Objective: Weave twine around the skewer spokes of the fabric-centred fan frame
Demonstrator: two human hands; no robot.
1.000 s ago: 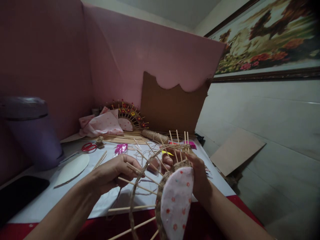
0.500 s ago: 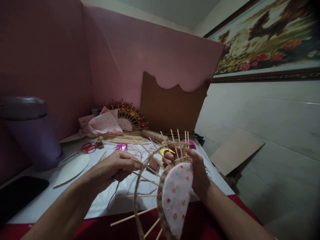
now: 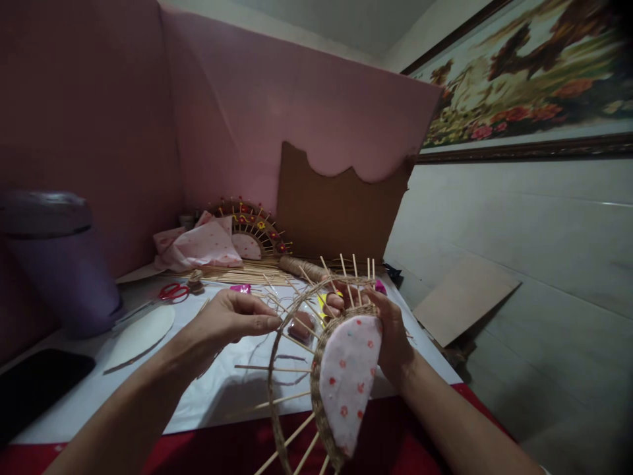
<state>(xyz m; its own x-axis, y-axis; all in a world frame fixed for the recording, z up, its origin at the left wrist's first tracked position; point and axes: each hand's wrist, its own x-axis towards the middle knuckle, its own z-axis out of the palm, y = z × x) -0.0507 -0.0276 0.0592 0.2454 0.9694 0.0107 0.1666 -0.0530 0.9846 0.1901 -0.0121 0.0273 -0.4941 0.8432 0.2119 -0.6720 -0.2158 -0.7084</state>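
Pink panels (image 3: 306, 92) stand behind. Left hand (image 3: 230, 320) pinches the woven fan's (image 3: 349, 382) ten-o'clock twine (image 3: 271, 382); right hand (image 3: 393, 330) grips its two-o'clock edge.

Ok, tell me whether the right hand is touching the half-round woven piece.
Touching: the head view shows the right hand gripping the half-round woven piece near its upper end, with fingers visible behind its sticks.
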